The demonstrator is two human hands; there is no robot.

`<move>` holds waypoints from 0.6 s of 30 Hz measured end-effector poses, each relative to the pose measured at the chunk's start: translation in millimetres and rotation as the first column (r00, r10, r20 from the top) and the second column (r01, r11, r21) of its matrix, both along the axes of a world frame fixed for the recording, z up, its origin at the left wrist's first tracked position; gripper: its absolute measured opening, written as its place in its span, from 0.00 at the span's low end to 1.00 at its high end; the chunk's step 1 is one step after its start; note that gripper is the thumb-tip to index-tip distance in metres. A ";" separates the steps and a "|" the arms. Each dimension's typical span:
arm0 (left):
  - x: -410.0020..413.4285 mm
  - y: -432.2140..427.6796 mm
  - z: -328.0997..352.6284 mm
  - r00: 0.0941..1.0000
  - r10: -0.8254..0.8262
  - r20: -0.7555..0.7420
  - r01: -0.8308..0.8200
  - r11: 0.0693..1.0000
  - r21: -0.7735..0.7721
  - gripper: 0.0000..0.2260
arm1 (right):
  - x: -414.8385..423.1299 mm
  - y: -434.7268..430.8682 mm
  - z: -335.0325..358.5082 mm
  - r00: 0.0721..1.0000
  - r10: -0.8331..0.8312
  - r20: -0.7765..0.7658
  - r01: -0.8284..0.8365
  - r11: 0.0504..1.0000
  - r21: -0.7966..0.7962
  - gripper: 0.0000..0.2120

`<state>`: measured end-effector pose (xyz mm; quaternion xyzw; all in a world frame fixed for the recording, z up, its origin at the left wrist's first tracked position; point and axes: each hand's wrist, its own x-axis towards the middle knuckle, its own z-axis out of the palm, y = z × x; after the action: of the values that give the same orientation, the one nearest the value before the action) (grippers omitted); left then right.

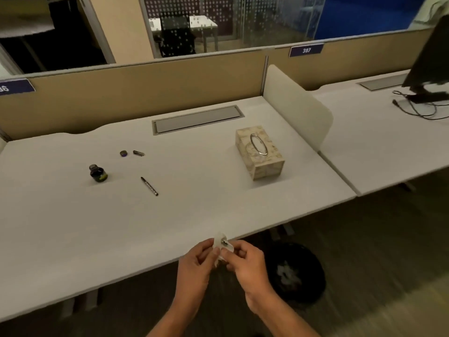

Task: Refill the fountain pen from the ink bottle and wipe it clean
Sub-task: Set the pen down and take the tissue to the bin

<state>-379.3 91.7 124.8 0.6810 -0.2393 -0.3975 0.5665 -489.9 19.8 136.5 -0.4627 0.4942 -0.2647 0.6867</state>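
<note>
at the near desk edge: a small dark pen part, likely the nib section [225,243], sits wrapped in a crumpled white tissue [220,246], held just over the edge of the desk [73,239].
left hand [199,257]: fingertips pinched on the tissue from the left side, closed around it.
right hand [245,260]: fingertips pinched on the tissue and the dark part from the right; how much of the part it grips is hidden by the paper.
step in hand: by the look of it, the wiping step; the filling seems done or paused, since the ink is well away from the hands.
pen barrel [149,186]: lies loose on the desk, well apart from the hands, slanting toward the near right.
ink bottle [97,173]: stands upright to the left of the barrel, its mouth seemingly uncapped.
bottle cap [123,153]: lies beyond the bottle, just beside a short dark piece that is probably the pen cap [138,153].
tissue box [259,152]: sits to the right, well clear of the ink.
waste bin [295,271]: stands on the floor below the right hand, with white scraps inside.
next move calls for: turning the part within the tissue until no ink shows, dropping the tissue in the bin, then reaching across for the barrel to screw the pen together and capping the bottle.
care: ink on the fingers could mark the pale desk.
</note>
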 end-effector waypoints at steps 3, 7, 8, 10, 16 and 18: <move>-8.1 13.7 -10.3 0.995 -0.084 0.048 0.083 0.996 0.014 0.11 | -17.3 17.1 -9.3 0.998 -0.038 -0.045 0.037 0.999 -0.029 0.05; -27.3 22.7 -25.3 0.972 -0.196 0.128 0.189 0.980 0.069 0.12 | -49.5 33.3 -24.2 0.994 -0.070 -0.082 0.065 0.997 -0.051 0.05; -35.1 23.5 -27.9 0.966 -0.214 0.148 0.203 0.976 0.083 0.12 | -59.4 34.6 -27.9 0.992 -0.074 -0.100 0.068 0.996 -0.055 0.06; -51.9 21.7 -33.4 0.955 -0.240 0.174 0.222 0.968 0.116 0.13 | -78.7 32.0 -37.0 0.987 -0.090 -0.134 0.082 0.995 -0.062 0.06; -90.8 5.7 -47.2 0.908 -0.232 0.349 0.167 0.964 0.208 0.14 | -149.7 -15.2 -79.2 0.903 -0.253 -0.349 0.169 0.953 -0.253 0.08; -101.0 0.9 -49.0 0.893 -0.205 0.401 0.130 0.970 0.207 0.14 | -177.1 -39.0 -96.5 0.846 -0.276 -0.457 0.140 0.941 -0.308 0.08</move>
<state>-480.3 92.6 75.7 0.7741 -0.3777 -0.3089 0.4034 -667.0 -19.2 40.0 -0.5449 0.6609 -0.2744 0.4370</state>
